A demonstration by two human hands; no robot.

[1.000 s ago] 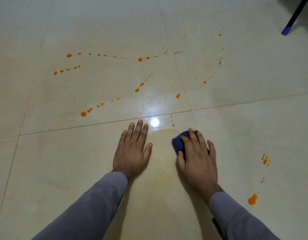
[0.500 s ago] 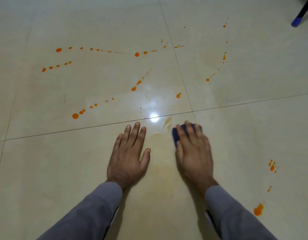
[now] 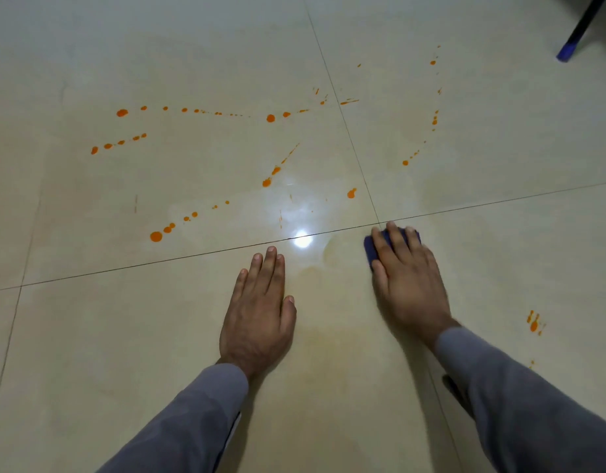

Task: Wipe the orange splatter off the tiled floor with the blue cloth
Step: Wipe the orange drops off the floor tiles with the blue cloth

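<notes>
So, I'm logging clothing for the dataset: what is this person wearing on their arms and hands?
Both arms wear long grey sleeves reaching the wrists. The left hand and right hand are bare: no gloves, rings or watch visible.

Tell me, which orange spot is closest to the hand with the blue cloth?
The lone orange drop, just above the floor line and left of the tile crossing. It sits just beyond the right hand pressing the blue cloth; the other drops lie farther off.

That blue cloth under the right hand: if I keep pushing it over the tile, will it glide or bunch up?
The blue cloth looks soft and wadded under the right hand, so it probably bunches unless pressed flat. The tiled floor is glossy, with a pale smear beside the cloth, so it likely glides easily.
</notes>
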